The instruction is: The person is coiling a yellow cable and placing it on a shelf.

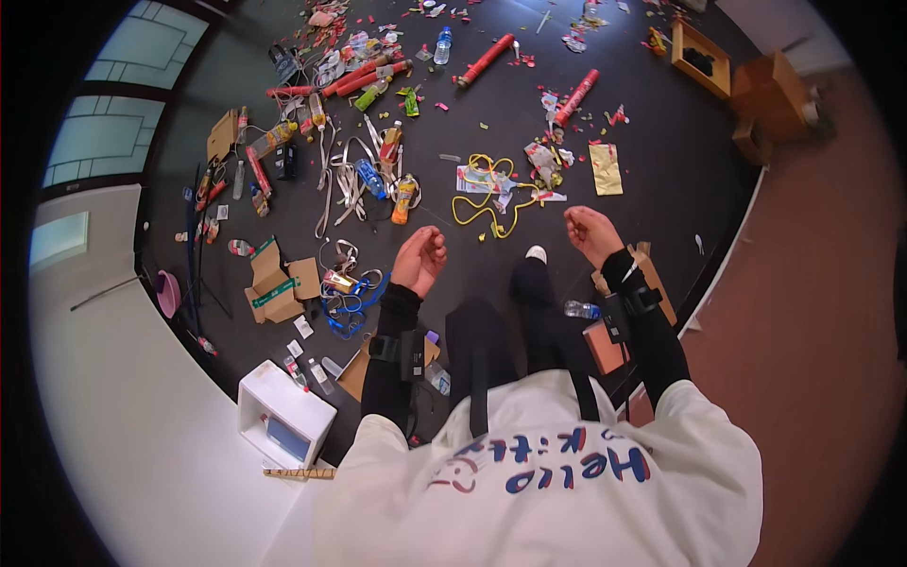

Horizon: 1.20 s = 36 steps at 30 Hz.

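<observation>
Above the dark floor, my left hand (421, 260) is held out with its fingers curled in, and nothing shows in it. My right hand (592, 236) is likewise curled and holds nothing that I can see. Beyond and between them a yellow cord (511, 219) lies in loops on the floor, over some flat printed packaging. An orange drink bottle (404, 199) lies just past my left hand. Past my right hand are a flat yellow paper sheet (606, 170) and a crumpled wrapper (541, 163). Neither hand touches these things.
Red tubes (486, 60), bottles, straps and confetti are strewn across the far floor. A torn cardboard box (279, 286) and blue cord (342, 307) lie at left. A white open box (283, 416) stands at lower left. Wooden boxes (773, 90) stand at far right.
</observation>
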Tool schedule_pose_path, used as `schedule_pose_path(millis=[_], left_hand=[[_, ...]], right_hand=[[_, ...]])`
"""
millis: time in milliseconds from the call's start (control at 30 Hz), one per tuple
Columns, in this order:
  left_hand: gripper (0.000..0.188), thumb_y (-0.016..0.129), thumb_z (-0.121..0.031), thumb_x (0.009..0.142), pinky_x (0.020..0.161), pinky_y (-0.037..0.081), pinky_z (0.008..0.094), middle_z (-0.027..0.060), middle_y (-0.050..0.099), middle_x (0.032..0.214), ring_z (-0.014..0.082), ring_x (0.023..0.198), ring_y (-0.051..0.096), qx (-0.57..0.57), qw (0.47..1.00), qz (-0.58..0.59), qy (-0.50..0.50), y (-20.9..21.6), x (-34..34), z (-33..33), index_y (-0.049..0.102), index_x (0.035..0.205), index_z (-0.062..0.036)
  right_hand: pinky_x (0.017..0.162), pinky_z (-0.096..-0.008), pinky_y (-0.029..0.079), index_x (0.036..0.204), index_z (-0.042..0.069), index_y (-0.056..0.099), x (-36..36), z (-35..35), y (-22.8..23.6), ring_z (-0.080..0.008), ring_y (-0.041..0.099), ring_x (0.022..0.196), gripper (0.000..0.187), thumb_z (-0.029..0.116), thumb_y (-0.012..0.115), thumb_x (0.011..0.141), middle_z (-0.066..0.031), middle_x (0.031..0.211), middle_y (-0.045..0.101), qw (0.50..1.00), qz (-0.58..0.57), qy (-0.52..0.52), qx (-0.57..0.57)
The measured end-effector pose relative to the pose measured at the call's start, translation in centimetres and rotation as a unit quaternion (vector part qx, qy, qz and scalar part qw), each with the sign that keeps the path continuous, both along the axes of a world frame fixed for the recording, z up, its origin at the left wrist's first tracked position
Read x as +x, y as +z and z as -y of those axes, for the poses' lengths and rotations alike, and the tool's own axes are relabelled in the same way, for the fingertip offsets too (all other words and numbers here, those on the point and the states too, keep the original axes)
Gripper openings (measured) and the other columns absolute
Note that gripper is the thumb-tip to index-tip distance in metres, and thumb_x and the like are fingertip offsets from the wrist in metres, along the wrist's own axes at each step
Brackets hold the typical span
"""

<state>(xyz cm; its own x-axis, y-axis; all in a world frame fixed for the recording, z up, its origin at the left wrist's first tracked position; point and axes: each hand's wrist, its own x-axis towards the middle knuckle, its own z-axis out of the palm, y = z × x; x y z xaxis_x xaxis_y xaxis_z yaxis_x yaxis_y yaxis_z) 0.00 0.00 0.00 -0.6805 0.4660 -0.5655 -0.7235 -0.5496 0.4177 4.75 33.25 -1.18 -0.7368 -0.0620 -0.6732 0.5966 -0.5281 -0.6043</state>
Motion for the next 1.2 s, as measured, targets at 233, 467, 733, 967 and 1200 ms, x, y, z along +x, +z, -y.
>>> schedule_pose_path(millis=[233, 467, 733, 967, 1200], left_hand=[[0.013, 0.045, -0.017, 0.09, 0.06, 0.043, 0.0212, 0.0012, 0.052, 0.076, 0.0102, 0.066, 0.05, -0.065, 0.997, 0.03, -0.014, -11.1, -10.5, -5.2, 0.052, 0.091, -0.0058], [0.014, 0.046, -0.017, 0.089, 0.061, 0.045, 0.0176, 0.001, 0.056, 0.077, 0.0074, 0.067, 0.053, -0.124, 0.985, 0.004, -0.116, -29.1, -17.8, -5.2, 0.054, 0.091, -0.0058], [0.018, 0.045, -0.015, 0.09, 0.067, 0.046, 0.0194, 0.0031, 0.058, 0.083, 0.009, 0.074, 0.055, -0.154, 0.973, -0.037, -0.167, -51.5, -25.6, -6.6, 0.054, 0.098, -0.0025], [0.019, 0.054, -0.016, 0.084, 0.074, 0.044, 0.0244, 0.0086, 0.056, 0.096, 0.0137, 0.087, 0.053, -0.19, 0.971, -0.026, -0.143, -65.3, -29.2, -8.0, 0.053, 0.098, -0.0031], [0.026, 0.055, -0.024, 0.084, 0.07, 0.043, 0.0245, 0.0064, 0.057, 0.09, 0.0111, 0.082, 0.053, -0.289, 0.937, -0.006, -0.196, -70.1, -29.5, -10.9, 0.049, 0.1, -0.0044]], right_hand=[[0.056, -0.0176, 0.041, 0.085, 0.007, 0.056, -9.8, -4.8, -10.6, -0.0055, 0.05, 0.06, 0.012, 0.017, 0.05, 0.087, 0.0023, 0.068, 0.052, 0.999, 0.039, 0.013, 0.029], [0.054, -0.016, 0.041, 0.088, 0.007, 0.056, -14.6, -4.6, -26.6, -0.0054, 0.05, 0.058, 0.012, 0.016, 0.049, 0.088, 0.0028, 0.067, 0.052, 0.997, 0.049, 0.043, 0.035], [0.055, -0.0172, 0.043, 0.092, 0.006, 0.056, -20.5, -6.4, -50.4, -0.0058, 0.052, 0.062, 0.013, 0.015, 0.048, 0.088, 0.0005, 0.072, 0.054, 0.995, 0.025, 0.096, 0.03], [0.054, -0.0205, 0.046, 0.12, 0.003, 0.036, -24.6, -5.8, -62.3, -0.0097, 0.053, 0.062, 0.039, 0.012, 0.051, 0.086, -0.0051, 0.078, 0.055, 0.99, 0.08, 0.105, 0.051], [0.057, -0.0185, 0.045, 0.112, 0.003, 0.045, -22.4, -5.2, -61.4, -0.0061, 0.051, 0.062, 0.027, 0.012, 0.048, 0.087, -0.0035, 0.08, 0.056, 0.986, 0.077, 0.146, 0.019]])
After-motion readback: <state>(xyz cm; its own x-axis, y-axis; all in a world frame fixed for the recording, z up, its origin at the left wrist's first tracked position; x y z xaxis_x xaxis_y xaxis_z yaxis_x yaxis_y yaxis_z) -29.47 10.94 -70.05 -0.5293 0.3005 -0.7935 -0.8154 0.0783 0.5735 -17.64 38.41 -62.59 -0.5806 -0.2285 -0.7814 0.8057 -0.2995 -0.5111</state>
